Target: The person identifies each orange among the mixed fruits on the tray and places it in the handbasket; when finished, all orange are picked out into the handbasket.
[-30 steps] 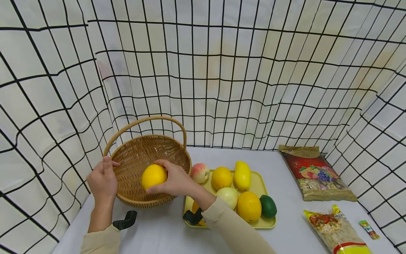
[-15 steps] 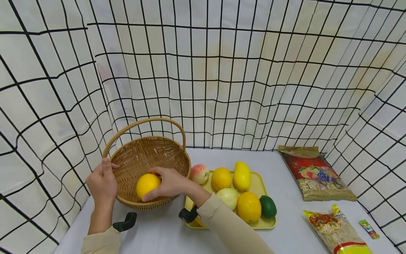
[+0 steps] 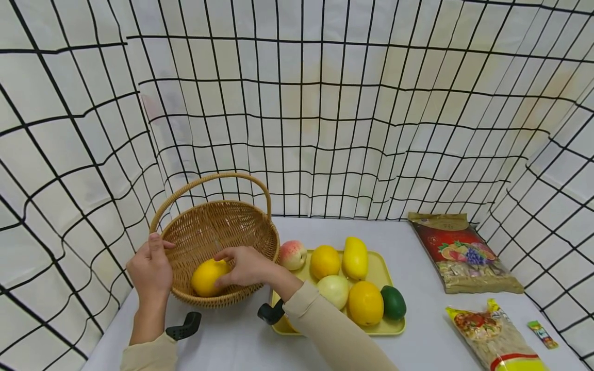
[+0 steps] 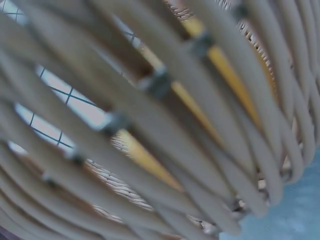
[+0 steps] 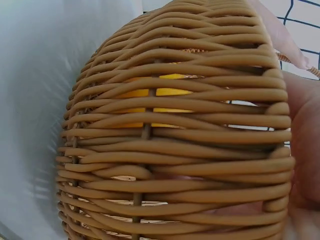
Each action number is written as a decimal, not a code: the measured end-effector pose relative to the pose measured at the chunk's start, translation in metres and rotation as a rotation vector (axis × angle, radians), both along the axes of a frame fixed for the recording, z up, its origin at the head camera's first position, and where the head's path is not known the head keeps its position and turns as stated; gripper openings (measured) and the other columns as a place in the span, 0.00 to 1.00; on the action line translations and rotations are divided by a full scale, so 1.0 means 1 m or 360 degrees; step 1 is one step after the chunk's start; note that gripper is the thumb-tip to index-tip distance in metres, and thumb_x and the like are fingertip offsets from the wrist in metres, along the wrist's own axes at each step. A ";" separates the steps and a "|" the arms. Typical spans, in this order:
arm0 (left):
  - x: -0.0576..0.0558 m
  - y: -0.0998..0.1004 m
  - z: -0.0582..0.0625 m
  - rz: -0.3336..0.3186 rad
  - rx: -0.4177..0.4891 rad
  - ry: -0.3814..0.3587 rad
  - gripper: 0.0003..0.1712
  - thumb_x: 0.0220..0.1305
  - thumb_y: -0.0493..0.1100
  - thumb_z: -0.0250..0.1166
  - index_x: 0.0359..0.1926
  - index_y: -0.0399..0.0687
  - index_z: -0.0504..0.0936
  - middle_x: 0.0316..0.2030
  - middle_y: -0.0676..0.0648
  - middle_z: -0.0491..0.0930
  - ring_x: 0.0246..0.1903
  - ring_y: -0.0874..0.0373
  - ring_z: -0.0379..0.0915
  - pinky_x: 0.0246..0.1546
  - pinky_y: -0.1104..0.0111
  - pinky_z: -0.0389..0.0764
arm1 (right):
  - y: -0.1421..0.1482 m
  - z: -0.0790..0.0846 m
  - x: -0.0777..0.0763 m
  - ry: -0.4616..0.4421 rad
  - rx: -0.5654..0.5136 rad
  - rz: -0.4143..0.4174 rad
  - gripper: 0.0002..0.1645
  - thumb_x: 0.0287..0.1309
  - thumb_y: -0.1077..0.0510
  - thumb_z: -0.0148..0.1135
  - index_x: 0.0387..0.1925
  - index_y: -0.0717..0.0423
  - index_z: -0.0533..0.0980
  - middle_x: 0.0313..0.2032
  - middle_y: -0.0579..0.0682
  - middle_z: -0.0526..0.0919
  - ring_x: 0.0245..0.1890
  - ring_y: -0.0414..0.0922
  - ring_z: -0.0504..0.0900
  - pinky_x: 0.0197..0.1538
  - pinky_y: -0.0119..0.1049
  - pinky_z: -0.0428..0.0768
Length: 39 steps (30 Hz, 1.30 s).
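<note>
At the left, my left hand (image 3: 150,268) grips the wicker basket (image 3: 218,221) at its rim by the foot of the handle. The basket is tilted, its mouth facing me. Inside it, low down, lies an orange (image 3: 207,278), whose yellow also shows between the woven canes in both wrist views. My right hand (image 3: 246,266) is inside the basket at the orange's right side. Its thumb and fingertips overlap the fruit's right edge, with the palm off it. In the right wrist view the basket's weave hides most of the hand.
Right of the basket, a yellow tray (image 3: 382,265) bears a peach (image 3: 293,255), another orange (image 3: 325,261), a mango (image 3: 355,258), a pale green fruit (image 3: 333,292) and a dark green fruit (image 3: 393,302). Snack bags (image 3: 464,252) lie far right. A black wire grid (image 3: 320,139) surrounds the table.
The orange has moved down and left to the basket's lower side. My right hand has lowered with it, and the fruit now sits farther from the palm. The left hand keeps its hold.
</note>
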<state>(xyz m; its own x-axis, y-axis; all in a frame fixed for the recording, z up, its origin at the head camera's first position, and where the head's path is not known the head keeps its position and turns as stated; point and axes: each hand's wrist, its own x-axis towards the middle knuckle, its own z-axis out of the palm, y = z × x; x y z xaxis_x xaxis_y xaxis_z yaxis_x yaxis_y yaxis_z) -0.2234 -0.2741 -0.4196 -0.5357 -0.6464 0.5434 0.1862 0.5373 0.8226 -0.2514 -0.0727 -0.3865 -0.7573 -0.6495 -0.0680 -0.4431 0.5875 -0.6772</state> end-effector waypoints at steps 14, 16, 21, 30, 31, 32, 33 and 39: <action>0.000 -0.003 -0.003 0.0003 -0.0043 -0.0037 0.39 0.76 0.61 0.44 0.27 0.33 0.83 0.07 0.58 0.61 0.13 0.66 0.51 0.31 0.67 0.61 | 0.020 -0.004 0.013 0.0037 -0.0517 -0.0022 0.24 0.58 0.50 0.70 0.56 0.42 0.77 0.54 0.41 0.78 0.53 0.42 0.79 0.47 0.27 0.77; 0.000 -0.004 -0.004 -0.0002 -0.0032 -0.0043 0.39 0.76 0.61 0.43 0.27 0.33 0.84 0.08 0.66 0.59 0.13 0.63 0.50 0.30 0.67 0.60 | 0.026 -0.003 0.018 0.0070 -0.0628 -0.0022 0.23 0.59 0.52 0.69 0.56 0.46 0.77 0.54 0.42 0.78 0.53 0.44 0.78 0.48 0.27 0.77; 0.001 -0.007 -0.004 0.0002 -0.0001 -0.0066 0.39 0.76 0.61 0.43 0.27 0.35 0.85 0.10 0.71 0.61 0.14 0.67 0.53 0.27 0.69 0.59 | 0.048 -0.003 0.030 0.0124 -0.0881 -0.0067 0.20 0.60 0.57 0.67 0.55 0.49 0.77 0.53 0.41 0.78 0.50 0.38 0.79 0.52 0.31 0.77; 0.003 -0.010 -0.001 0.0000 0.0000 -0.0146 0.39 0.77 0.61 0.41 0.26 0.37 0.84 0.06 0.57 0.58 0.12 0.59 0.50 0.22 0.69 0.55 | 0.090 -0.012 0.041 0.0166 -0.0999 -0.0168 0.20 0.62 0.59 0.65 0.56 0.50 0.76 0.53 0.48 0.79 0.52 0.48 0.78 0.57 0.42 0.76; 0.003 -0.011 -0.001 0.0001 -0.0002 -0.0155 0.39 0.77 0.61 0.41 0.27 0.37 0.84 0.06 0.57 0.58 0.12 0.58 0.50 0.21 0.69 0.54 | 0.094 -0.013 0.041 0.0159 -0.0990 -0.0176 0.21 0.62 0.59 0.65 0.56 0.51 0.76 0.53 0.49 0.79 0.52 0.49 0.78 0.57 0.44 0.76; 0.003 -0.011 -0.001 0.0000 -0.0003 -0.0162 0.39 0.77 0.61 0.41 0.27 0.37 0.84 0.06 0.56 0.57 0.11 0.58 0.49 0.20 0.68 0.53 | 0.099 -0.015 0.041 0.0156 -0.0973 -0.0185 0.21 0.62 0.59 0.65 0.56 0.51 0.76 0.54 0.49 0.79 0.52 0.50 0.77 0.57 0.44 0.76; 0.004 -0.011 -0.001 -0.0001 0.0000 -0.0166 0.39 0.77 0.61 0.41 0.27 0.37 0.84 0.06 0.56 0.57 0.11 0.58 0.49 0.20 0.69 0.53 | 0.103 -0.016 0.041 0.0144 -0.0955 -0.0199 0.21 0.62 0.59 0.65 0.57 0.52 0.76 0.54 0.49 0.78 0.52 0.49 0.77 0.57 0.46 0.75; 0.004 -0.010 -0.002 0.0004 -0.0002 -0.0166 0.38 0.77 0.60 0.42 0.27 0.37 0.84 0.05 0.56 0.57 0.11 0.60 0.49 0.18 0.69 0.52 | 0.127 -0.026 0.043 0.0083 -0.0828 -0.0291 0.22 0.61 0.57 0.67 0.56 0.47 0.75 0.54 0.44 0.78 0.51 0.44 0.77 0.56 0.45 0.77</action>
<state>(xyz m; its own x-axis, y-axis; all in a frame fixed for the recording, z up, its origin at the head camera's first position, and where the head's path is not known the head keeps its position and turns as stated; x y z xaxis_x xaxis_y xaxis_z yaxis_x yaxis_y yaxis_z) -0.2193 -0.2842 -0.4219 -0.5876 -0.6473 0.4856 0.0982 0.5386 0.8368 -0.2079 0.0547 -0.4125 -0.8546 -0.4451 0.2674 -0.4061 0.2521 -0.8784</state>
